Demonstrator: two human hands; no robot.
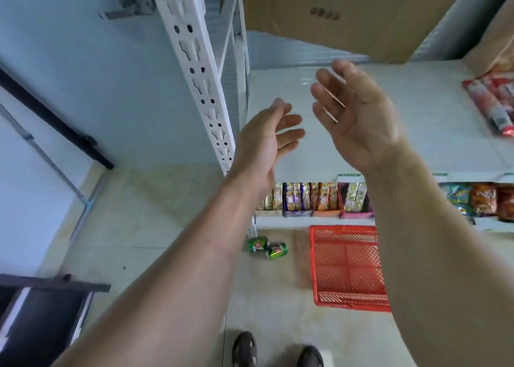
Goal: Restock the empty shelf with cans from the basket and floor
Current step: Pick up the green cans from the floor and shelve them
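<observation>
Both of your hands are raised over the front half of the empty shelf (403, 121), palms turned toward each other, and neither carries anything: the left hand (264, 141) has its fingers straight and relaxed, and the right hand (358, 116) is likewise spread and loose. They hang above the shelf board near its left front corner, apart from each other and, as far as the view shows, not touching the surface. This reads as a hands-free pause at the shelf, not a grasp. The stock you need lies low: two green cans (267, 247) lie on their sides on the floor, touching or nearly so, just beside the foot of the white shelf upright (203, 88) and to the left of the red basket (347, 266). The basket sits on the floor against the shelf front; the part visible past your right forearm shows bare mesh and no cans, though its right side is hidden. At the shelf's right edge lie red wrapped packets (492, 102), and a cardboard box (361, 16) stands at the back edge, so the open run of board is left and centre. Judgement: the shelf holds no cans yet, and your next move is a reach down to the floor cans.
</observation>
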